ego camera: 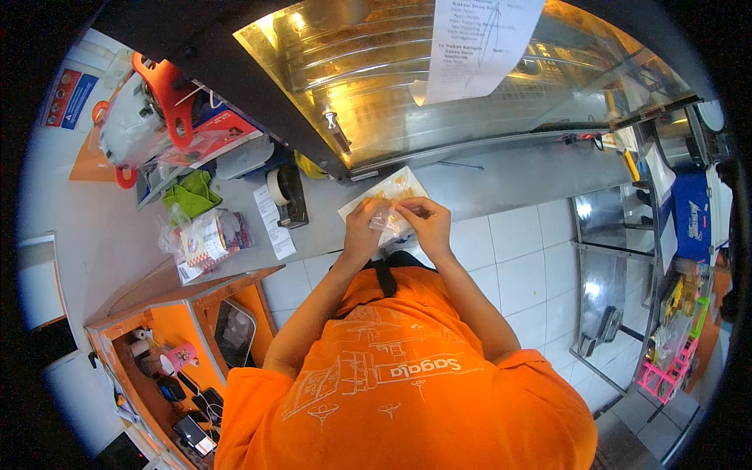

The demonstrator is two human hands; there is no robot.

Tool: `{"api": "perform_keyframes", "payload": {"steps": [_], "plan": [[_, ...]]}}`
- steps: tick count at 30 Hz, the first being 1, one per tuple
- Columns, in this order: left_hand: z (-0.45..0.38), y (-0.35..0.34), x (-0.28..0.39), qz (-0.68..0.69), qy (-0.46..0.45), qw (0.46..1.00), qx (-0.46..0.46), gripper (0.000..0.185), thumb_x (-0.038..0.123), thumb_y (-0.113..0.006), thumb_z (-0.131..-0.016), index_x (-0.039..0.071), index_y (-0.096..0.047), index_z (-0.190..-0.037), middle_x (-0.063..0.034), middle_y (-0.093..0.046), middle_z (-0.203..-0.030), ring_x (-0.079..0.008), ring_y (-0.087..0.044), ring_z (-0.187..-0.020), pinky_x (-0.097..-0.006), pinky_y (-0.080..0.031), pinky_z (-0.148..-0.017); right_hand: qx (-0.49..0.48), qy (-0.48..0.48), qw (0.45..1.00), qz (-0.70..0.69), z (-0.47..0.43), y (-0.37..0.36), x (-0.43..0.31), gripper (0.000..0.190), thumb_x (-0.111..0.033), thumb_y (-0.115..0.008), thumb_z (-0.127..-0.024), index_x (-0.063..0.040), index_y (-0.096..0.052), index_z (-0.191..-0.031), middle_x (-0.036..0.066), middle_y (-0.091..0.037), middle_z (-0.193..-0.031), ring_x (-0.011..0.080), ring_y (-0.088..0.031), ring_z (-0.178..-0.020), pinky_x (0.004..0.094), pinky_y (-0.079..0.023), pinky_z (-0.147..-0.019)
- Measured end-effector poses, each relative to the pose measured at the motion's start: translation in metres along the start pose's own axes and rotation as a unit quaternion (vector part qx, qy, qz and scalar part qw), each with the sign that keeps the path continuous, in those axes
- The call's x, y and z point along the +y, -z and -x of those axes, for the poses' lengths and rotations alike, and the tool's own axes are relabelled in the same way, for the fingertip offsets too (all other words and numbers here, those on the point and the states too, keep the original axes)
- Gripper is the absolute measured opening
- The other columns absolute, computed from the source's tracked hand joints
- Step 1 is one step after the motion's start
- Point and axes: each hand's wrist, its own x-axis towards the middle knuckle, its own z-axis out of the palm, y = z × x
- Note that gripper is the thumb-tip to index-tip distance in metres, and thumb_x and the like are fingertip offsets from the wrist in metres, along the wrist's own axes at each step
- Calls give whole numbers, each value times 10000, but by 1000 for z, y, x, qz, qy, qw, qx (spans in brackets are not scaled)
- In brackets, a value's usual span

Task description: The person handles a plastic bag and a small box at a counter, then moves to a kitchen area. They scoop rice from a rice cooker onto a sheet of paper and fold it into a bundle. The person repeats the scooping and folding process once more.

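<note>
My left hand [361, 230] and my right hand [432, 228] are close together in front of my waist, at the counter's front edge. Between their fingertips they pinch a small piece of clear plastic [383, 218], which looks like a thin bag. Just behind and beneath the fingers is a white paper piece with yellow print [405, 183], perhaps a wrapper or paper bag. Its lower part is partly covered by my hands and the plastic, so I cannot tell what it holds.
A lit display warmer [376, 76] with a printed slip [479, 53] stands on the steel counter [529, 167]. To the left are a tape dispenser [288, 202], receipts [273, 226], a green cloth [192, 195] and a bagged food box [214, 241]. A metal rack [614, 252] stands right.
</note>
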Motion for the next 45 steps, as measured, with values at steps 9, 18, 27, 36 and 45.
{"api": "perform_keyframes", "payload": {"steps": [9, 18, 27, 36, 45], "plan": [[-1, -2, -1, -6, -8, 1000, -3, 264, -34, -646, -819, 3, -672, -1079, -166, -667, -1045, -362, -669, -980, -382, -530, -855, -26, -1, 1000, 13, -3, 2, 3, 151, -70, -756, -879, 35, -746, -987, 85, -751, -890, 99, -675, -786, 245, -534, -728], [1, -1, -5, -29, -30, 999, 4, 248, 9, -661, -832, 1, -672, -1079, -173, -662, -1055, -368, -665, -996, -390, -530, -865, -39, 5, 999, 6, -5, 2, 5, 138, -57, -739, -886, 35, -749, -989, 93, -754, -890, 107, -684, -793, 249, -537, -727], [-9, 2, -3, 32, -10, 998, -61, 166, 69, -661, -896, 0, -690, -1043, -167, -666, -1023, -363, -671, -948, -394, -534, -839, -94, 65, 967, 226, -12, 14, -5, 154, -101, -692, -885, 32, -726, -955, 163, -730, -889, 278, -706, -792, 351, -539, -732], [-15, 2, 3, -54, -21, 995, -76, 173, -7, -735, -742, 14, -658, -895, -144, -585, -980, -372, -636, -936, -425, -519, -824, -48, 153, 911, 379, -10, 34, -23, 82, -72, -667, -867, 4, -640, -884, 162, -662, -878, 354, -622, -884, 431, -499, -800], [-15, 21, 16, -37, -38, 986, -158, 530, 75, -805, -749, 41, -609, -1240, -167, -568, -1120, -384, -592, -1073, -412, -475, -983, 102, 429, 893, 93, -31, 22, -211, 495, -119, -722, -889, -7, -477, -1305, 136, -614, -1254, 210, -598, -1112, 331, -488, -865]]}}
